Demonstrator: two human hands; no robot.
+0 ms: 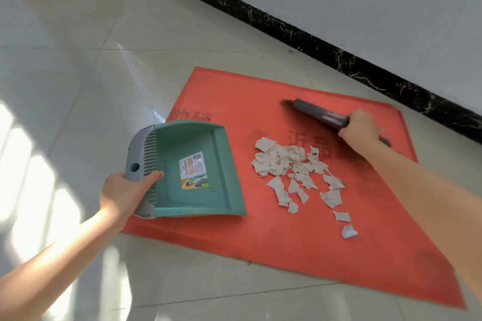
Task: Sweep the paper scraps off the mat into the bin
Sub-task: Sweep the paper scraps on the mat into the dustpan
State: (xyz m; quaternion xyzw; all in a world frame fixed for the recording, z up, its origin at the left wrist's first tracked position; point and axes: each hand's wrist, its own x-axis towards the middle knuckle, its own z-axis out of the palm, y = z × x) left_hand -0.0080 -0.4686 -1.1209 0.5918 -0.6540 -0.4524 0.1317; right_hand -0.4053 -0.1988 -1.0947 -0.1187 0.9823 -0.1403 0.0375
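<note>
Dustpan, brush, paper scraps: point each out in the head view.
dustpan (169,161), head view, on the green pan floor.
brush (320,113), head view, on the grey body, midway along.
paper scraps (287,161), head view, on the middle of the main pile.

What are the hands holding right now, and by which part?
Left hand grips the green dustpan by its grey back edge; right hand grips the hand brush by its handle end.
</note>
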